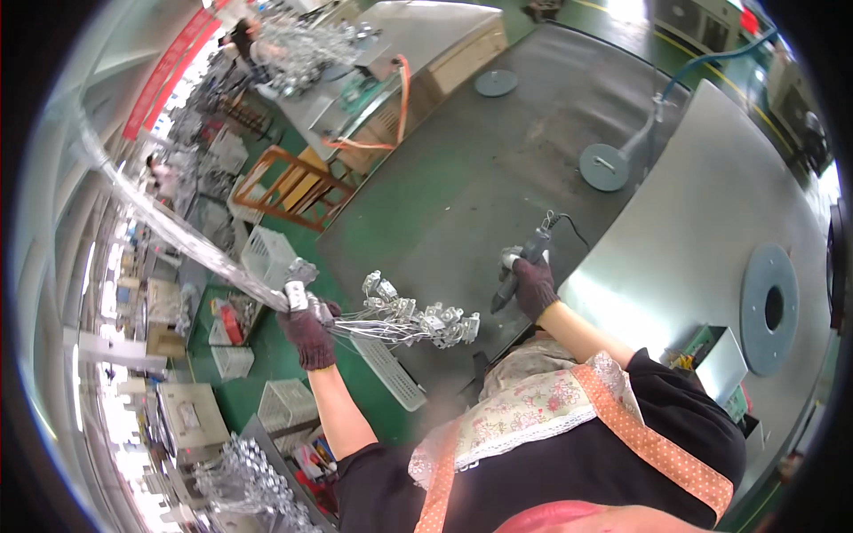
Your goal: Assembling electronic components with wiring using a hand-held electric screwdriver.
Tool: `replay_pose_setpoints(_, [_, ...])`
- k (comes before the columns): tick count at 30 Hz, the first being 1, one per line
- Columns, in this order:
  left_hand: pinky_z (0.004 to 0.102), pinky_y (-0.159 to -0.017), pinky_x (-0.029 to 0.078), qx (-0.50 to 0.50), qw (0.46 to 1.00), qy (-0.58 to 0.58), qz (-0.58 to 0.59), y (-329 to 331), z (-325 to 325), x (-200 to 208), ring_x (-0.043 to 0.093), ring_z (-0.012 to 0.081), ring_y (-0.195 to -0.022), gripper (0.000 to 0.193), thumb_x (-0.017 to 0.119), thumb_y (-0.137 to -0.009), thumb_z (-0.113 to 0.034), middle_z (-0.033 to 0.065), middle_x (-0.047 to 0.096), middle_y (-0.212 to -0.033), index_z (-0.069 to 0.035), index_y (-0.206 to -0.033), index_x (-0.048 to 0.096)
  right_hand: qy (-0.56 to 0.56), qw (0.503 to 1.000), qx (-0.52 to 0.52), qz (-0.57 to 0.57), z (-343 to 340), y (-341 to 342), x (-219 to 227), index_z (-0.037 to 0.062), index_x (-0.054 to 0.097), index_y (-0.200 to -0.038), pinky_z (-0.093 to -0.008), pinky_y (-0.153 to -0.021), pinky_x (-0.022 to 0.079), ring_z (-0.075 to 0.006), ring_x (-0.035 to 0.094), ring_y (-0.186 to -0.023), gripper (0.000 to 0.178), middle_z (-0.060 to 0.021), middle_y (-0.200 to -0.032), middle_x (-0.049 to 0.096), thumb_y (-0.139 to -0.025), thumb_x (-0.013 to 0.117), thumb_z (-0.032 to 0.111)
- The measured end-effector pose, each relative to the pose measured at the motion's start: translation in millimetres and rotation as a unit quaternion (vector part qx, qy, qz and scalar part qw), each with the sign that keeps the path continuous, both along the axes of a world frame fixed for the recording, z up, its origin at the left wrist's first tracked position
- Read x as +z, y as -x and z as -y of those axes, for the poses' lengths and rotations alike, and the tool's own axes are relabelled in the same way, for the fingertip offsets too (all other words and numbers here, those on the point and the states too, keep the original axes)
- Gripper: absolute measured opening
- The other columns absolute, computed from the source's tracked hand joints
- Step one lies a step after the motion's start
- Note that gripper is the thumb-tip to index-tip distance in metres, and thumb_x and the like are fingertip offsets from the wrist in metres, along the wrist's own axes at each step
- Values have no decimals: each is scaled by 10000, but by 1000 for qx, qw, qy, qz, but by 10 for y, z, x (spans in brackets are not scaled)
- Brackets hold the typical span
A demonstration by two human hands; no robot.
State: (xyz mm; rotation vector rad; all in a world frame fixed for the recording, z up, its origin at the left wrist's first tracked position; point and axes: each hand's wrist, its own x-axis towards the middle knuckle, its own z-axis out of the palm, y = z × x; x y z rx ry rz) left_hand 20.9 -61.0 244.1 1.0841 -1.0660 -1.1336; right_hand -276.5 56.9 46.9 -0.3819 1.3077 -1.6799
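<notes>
My left hand (308, 333), in a dark glove, is closed around a long bundle of thin silvery cables (200, 250). The bundle runs up to the far left, and its near ends fan out to the right of the hand. Several small metal fittings (435, 324) hang in a cluster on those ends. My right hand (536, 286), also gloved, grips a dark electric screwdriver (537, 243) with a wire loop and black cord at its far end. Its other end points down toward me, apart from the fittings. Fingertips of the left glove are partly hidden.
A dark mat-covered table (471, 169) lies ahead, with grey discs (605, 167) on it. A shiny metal sheet (675, 204) stands at the right. On the left are a wooden chair (293, 188) and white plastic crates (268, 255). Other people are far back left.
</notes>
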Motion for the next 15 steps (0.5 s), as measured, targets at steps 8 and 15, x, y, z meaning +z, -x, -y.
replay_pose_setpoints(8, [281,-364,376,172,967,80,-170,-623,-1391,629,380,94,-406,117,581,-928,-226,-11,426,-567,-152,-895,498,-81,942,75,317,651,-442,-851,74,590,-1059,-324,-794,476,-225,585,-874,329,-72,-943,610,-809,681,267])
replay_pose_setpoints(15, [368,-439,450,114,942,94,-303,-1135,-2409,223,450,202,-420,388,372,-963,-454,57,501,-608,-111,-1012,546,-205,808,389,-393,485,-276,-891,93,529,-1170,-398,-966,408,-276,551,-1064,392,-93,-1087,604,-859,569,329])
